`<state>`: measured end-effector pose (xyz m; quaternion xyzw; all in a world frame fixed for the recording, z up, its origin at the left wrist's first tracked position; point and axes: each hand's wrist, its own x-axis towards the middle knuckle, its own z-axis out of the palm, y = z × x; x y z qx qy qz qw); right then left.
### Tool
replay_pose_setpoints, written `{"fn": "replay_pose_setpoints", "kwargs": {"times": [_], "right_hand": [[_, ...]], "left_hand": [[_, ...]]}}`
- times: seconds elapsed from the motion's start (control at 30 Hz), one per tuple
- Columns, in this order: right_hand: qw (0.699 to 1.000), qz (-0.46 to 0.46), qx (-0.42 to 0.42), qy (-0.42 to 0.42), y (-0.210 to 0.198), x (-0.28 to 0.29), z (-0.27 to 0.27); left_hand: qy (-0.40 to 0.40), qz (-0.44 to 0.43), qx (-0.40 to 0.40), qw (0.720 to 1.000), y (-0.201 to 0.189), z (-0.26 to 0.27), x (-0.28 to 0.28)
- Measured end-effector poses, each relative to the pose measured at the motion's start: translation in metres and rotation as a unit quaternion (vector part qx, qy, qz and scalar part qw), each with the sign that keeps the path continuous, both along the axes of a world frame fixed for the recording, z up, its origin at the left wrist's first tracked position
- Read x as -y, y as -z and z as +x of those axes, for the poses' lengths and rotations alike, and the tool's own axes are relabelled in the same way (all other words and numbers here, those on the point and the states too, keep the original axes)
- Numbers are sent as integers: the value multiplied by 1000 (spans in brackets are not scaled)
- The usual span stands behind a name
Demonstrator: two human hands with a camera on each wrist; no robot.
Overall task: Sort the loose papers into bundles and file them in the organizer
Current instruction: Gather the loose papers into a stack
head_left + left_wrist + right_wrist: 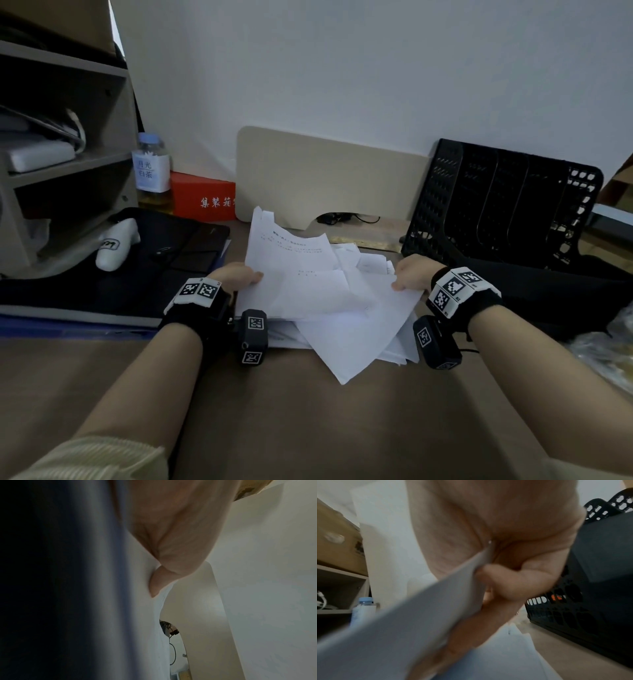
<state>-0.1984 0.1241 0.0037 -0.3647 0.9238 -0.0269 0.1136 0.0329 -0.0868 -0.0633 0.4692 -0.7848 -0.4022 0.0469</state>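
A messy heap of white loose papers [329, 308] lies on the brown desk [308, 411] in the middle of the head view. My left hand [239, 275] pinches the left edge of the upper sheets, thumb on top; the left wrist view shows the thumb [157, 584] pressed on the paper [137, 628]. My right hand [411, 274] grips the right edge of the sheets; its curled fingers [510, 582] close on the paper [419, 615] in the right wrist view. The black perforated organizer [496, 202] stands empty at the back right.
A grey shelf unit [61, 164] stands at the left, with a bottle [152, 174] and a red box [203, 197] beside it. A dark laptop bag [137, 260] lies left of the papers. A beige board [329, 178] leans on the wall. A black object [548, 294] sits at the right.
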Motion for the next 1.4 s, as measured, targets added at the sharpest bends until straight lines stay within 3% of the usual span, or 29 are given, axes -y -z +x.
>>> {"fn": "replay_pose_setpoints", "kwargs": {"times": [0.17,0.27,0.53,0.63,0.77,0.97,1.03,1.23,1.33,1.4], "right_hand": [[969,-209,-120,49,-45,-8,5],[940,-296,-158,54,-66,-5,17],[915,-326,-236,-35,-80,20,84],[935,-292,-172,-106,-78,44,119],[959,-187,-50,-209,-35,68,149],[962,-184,59,-192,20,65,156],[956,-202,88,-192,23,62,153],[919,-208,291,-166,20,46,137],[880,-297,356,-99,13,35,116],[859,-373,348,-32,13,27,96]], "left_hand": [[-37,32,-78,996,11,0,7],[-21,37,-55,998,7,4,3],[-12,49,-66,997,-4,2,-10],[-30,70,-118,990,1,2,-7],[-46,92,-133,986,6,2,-2],[-59,99,-138,984,3,-1,-6],[-67,117,-164,977,6,-2,-3],[-74,150,-253,953,23,0,15],[-49,125,-217,967,15,6,7],[-25,114,-193,974,8,8,-2]]}}
